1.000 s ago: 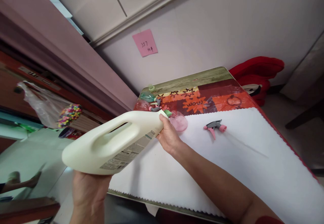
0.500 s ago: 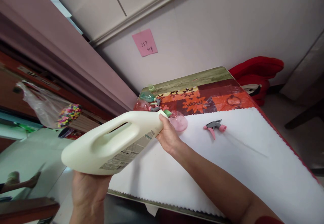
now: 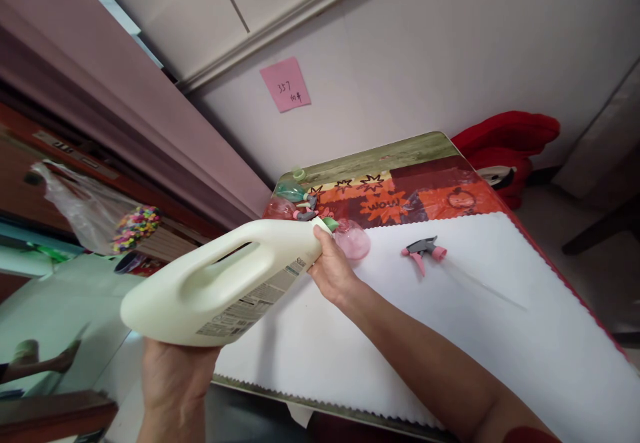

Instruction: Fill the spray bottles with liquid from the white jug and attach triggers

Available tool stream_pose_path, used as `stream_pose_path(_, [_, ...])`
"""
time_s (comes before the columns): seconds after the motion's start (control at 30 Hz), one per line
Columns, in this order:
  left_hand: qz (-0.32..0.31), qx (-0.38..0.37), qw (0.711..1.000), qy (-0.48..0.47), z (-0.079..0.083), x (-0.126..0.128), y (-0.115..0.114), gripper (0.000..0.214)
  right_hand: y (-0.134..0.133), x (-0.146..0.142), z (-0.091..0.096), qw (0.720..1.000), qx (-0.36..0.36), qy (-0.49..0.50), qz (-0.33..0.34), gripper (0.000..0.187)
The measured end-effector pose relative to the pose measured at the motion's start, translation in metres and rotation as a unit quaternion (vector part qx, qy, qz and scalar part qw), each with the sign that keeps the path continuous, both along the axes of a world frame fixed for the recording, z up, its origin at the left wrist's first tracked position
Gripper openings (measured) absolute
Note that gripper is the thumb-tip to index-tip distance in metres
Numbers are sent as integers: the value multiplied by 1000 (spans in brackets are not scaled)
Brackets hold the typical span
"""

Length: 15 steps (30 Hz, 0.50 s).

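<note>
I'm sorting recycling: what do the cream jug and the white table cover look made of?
The jug, held by the left hand and right hand, looks like opaque moulded plastic, satin-smooth, with a hollow handle and printed label. The cover looks like matt cloth or felt, with a zigzag-cut edge; I cannot tell which.

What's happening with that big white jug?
A person holds a big cream jug tipped on its side. Their left hand props up its bottom and their right hand grips its neck. The jug's mouth is right by a small pink bottle on the table. A pink and grey spray top lies loose on the white cloth nearby. Whether anything is pouring out cannot be seen.
</note>
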<state>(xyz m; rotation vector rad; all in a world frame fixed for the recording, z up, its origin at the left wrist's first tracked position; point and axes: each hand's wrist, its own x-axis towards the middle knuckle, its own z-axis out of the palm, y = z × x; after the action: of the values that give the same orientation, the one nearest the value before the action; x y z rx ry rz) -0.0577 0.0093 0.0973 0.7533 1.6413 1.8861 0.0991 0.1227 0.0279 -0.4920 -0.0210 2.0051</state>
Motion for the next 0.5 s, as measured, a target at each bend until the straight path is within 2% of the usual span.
stream_pose_path(0.1, [19, -11, 1000, -11, 1, 1, 0, 45, 0, 0, 0, 1000, 3, 0, -1, 31])
stream_pose_path(0.5, [19, -3, 998, -65, 4, 3, 0, 43, 0, 4, 8, 1000, -20, -5, 1, 27])
